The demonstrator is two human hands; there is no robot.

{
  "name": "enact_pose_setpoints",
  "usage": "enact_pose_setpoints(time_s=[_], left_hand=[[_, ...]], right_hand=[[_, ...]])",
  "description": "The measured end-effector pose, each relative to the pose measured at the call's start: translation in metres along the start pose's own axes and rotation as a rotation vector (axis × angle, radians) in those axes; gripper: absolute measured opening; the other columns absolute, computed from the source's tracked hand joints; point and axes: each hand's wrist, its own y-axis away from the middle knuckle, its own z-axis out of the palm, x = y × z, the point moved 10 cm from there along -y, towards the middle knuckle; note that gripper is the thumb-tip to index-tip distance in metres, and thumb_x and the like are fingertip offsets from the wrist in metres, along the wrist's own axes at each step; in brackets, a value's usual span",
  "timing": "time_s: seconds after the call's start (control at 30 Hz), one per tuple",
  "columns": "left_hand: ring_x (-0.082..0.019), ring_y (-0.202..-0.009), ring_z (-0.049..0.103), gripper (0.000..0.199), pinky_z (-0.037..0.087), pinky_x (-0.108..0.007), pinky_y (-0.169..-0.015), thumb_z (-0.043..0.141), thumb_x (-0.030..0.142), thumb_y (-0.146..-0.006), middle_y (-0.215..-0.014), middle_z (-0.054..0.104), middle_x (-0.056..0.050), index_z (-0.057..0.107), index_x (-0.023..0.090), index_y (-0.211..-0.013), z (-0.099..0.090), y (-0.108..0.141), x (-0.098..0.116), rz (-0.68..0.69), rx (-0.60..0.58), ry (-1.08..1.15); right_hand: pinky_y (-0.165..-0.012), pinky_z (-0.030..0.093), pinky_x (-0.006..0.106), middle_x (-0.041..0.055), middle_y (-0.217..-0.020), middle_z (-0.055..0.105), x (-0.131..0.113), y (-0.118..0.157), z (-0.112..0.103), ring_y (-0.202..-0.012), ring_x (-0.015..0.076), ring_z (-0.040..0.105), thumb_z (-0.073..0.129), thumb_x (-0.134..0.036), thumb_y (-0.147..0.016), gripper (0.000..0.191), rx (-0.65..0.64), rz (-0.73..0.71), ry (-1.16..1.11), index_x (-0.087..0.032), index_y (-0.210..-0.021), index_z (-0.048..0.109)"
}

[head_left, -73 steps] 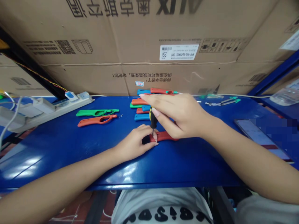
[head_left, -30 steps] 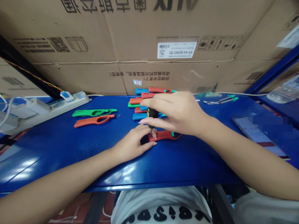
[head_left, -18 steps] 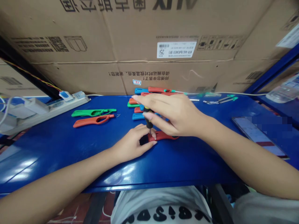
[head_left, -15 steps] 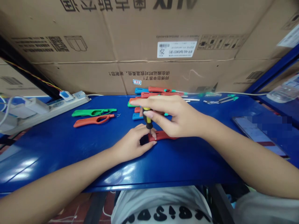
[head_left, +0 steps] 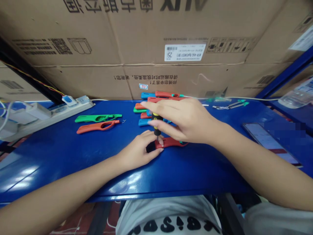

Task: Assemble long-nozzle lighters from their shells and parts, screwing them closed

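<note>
A red lighter body lies on the blue table, its left end held between the thumb and fingers of my left hand. My right hand grips a black and yellow screwdriver from above. The screwdriver stands upright, its tip on the left end of the red body. Behind my right hand are several red, green and blue lighter bodies, partly hidden by it. To the left lie a green lighter body and an orange-red one, side by side.
A white power strip with plugs runs along the left. A phone lies at the right. Thin metal parts with green ends are at the back right. A large cardboard box stands behind the blue table.
My right hand has shifted slightly to the right and its fingers have moved on the screwdriver handle. More of the red body's right end shows. My left hand has stayed put.
</note>
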Motion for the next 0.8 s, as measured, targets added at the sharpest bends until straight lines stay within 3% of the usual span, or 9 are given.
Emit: enact_pose_setpoints(time_s=[0.1,0.23,0.37,0.43,0.57,0.7,0.8], left_hand=[[-0.022,-0.101,0.065,0.01,0.051,-0.037,-0.093,0.063,0.022,-0.092,-0.107,0.07,-0.005,0.064,0.021,-0.102,-0.001,0.0,0.0,0.0,0.01,-0.022],[-0.02,-0.097,0.065,0.005,0.051,-0.035,-0.092,0.062,0.021,-0.093,-0.1,0.07,-0.003,0.063,0.021,-0.098,0.0,0.0,0.0,-0.007,-0.002,0.006],[-0.021,-0.102,0.064,0.01,0.05,-0.035,-0.093,0.063,0.022,-0.093,-0.108,0.07,-0.004,0.062,0.02,-0.102,0.0,0.0,-0.001,-0.008,-0.007,-0.021],[-0.021,-0.103,0.064,0.011,0.05,-0.035,-0.093,0.064,0.023,-0.093,-0.109,0.07,-0.004,0.063,0.021,-0.104,0.0,0.0,-0.002,-0.012,-0.006,-0.03],[-0.021,-0.1,0.066,0.01,0.051,-0.036,-0.093,0.063,0.023,-0.093,-0.104,0.071,-0.004,0.063,0.021,-0.102,0.001,0.001,-0.004,-0.026,-0.01,-0.009],[-0.022,-0.106,0.066,0.015,0.051,-0.038,-0.096,0.063,0.024,-0.093,-0.113,0.071,-0.006,0.063,0.021,-0.108,0.001,0.001,-0.003,-0.013,0.005,-0.028],[-0.023,-0.107,0.067,0.015,0.052,-0.038,-0.096,0.063,0.026,-0.093,-0.112,0.072,-0.007,0.064,0.02,-0.107,0.001,0.001,-0.005,-0.02,0.01,-0.036]], right_hand=[[-0.085,0.053,0.031,0.0081,-0.116,0.074,-0.002,0.001,0.0,-0.101,0.0167,0.068,0.039,-0.028,-0.106,0.039,0.004,-0.032,-0.071,-0.019,-0.139,0.058],[-0.082,0.053,0.033,0.0093,-0.105,0.075,-0.001,0.002,0.001,-0.096,0.0205,0.069,0.05,-0.044,-0.102,0.038,0.029,-0.028,0.064,-0.016,-0.122,0.068],[-0.091,0.051,0.033,0.0118,-0.127,0.069,0.002,0.001,0.003,-0.115,0.0202,0.065,0.036,-0.025,-0.106,0.038,0.037,0.002,0.014,-0.014,-0.136,0.057],[-0.094,0.051,0.031,0.0114,-0.127,0.069,0.002,-0.001,0.005,-0.114,0.0176,0.065,0.036,-0.021,-0.105,0.036,0.025,-0.008,-0.08,-0.013,-0.131,0.059],[-0.081,0.052,0.03,0.0098,-0.108,0.073,0.001,-0.001,0.005,-0.096,0.019,0.068,0.049,-0.041,-0.103,0.033,0.034,-0.018,-0.01,-0.015,-0.112,0.066],[-0.088,0.052,0.032,0.0107,-0.133,0.066,-0.007,0.001,0.008,-0.114,0.0187,0.064,0.034,-0.025,-0.106,0.038,0.006,-0.068,-0.039,-0.018,-0.136,0.057],[-0.088,0.053,0.03,0.0091,-0.124,0.07,-0.01,0.001,0.007,-0.108,0.0169,0.067,0.037,-0.029,-0.106,0.036,0.019,-0.075,-0.096,-0.018,-0.131,0.061]])
